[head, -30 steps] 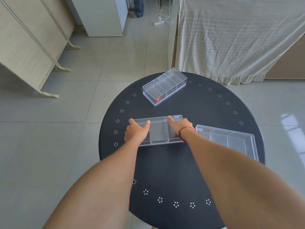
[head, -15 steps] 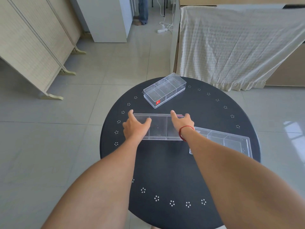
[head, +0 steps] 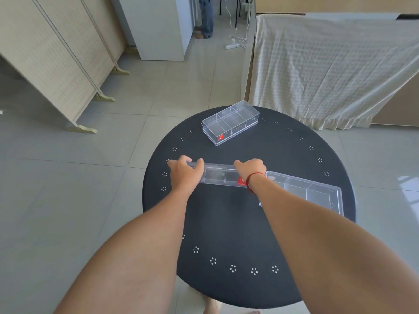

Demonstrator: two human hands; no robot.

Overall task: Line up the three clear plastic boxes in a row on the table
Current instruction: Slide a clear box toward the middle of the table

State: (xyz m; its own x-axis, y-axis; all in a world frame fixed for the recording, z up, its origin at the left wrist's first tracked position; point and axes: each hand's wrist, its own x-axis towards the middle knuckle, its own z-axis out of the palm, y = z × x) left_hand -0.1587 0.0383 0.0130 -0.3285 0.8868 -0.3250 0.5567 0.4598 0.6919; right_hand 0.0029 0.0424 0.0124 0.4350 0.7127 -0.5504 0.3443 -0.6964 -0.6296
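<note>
Three clear plastic boxes with inner dividers are on a round black table (head: 226, 223). The middle box (head: 218, 176) is tipped up on its long edge, its red sticker facing me. My left hand (head: 184, 172) grips its left end and my right hand (head: 250, 171), with a red cord at the wrist, grips its right end. A second box (head: 313, 192) lies flat just right of it, partly behind my right forearm. The third box (head: 231, 122) lies at an angle near the table's far edge.
White dot clusters ring the table's rim. A cloth-draped piece of furniture (head: 335, 71) stands close behind the table on the right. A folding screen (head: 52, 55) and a white cabinet (head: 156, 26) stand to the left, with a person's legs (head: 205, 17) and a power strip (head: 232, 45) far back.
The middle box has gone from lying flat to standing on its long edge between both hands, and the view has shifted so the table sits lower in frame.
</note>
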